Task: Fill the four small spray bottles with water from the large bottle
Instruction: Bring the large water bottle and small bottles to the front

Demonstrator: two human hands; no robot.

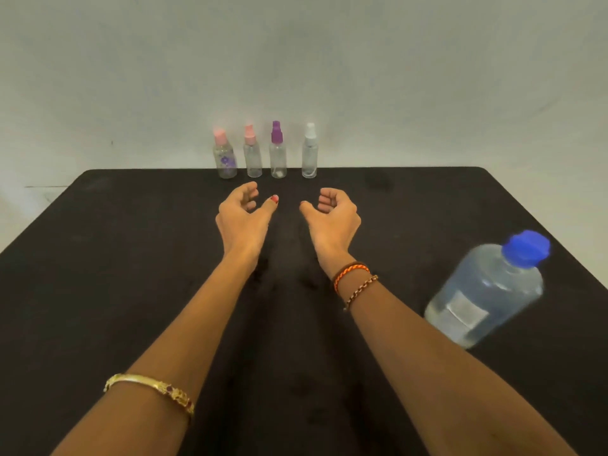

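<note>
Black table (131, 258): four small spray bottles (278, 153) upright in a row at far edge, caps on. Left hand (241, 215) & right hand (334, 213) hover just before them, fingers loosely curled, holding nothing. Large bottle (487, 291), blue cap on, stands near right forearm.

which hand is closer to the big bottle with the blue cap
Right. The right hand is up and left of the big bottle, apart from it; the left hand is farther left.

black table (131, 274), large clear bottle (483, 291) blue cap, spray bottles capped pink (219, 137), pink (249, 134), purple (276, 132), white (310, 131)
</note>
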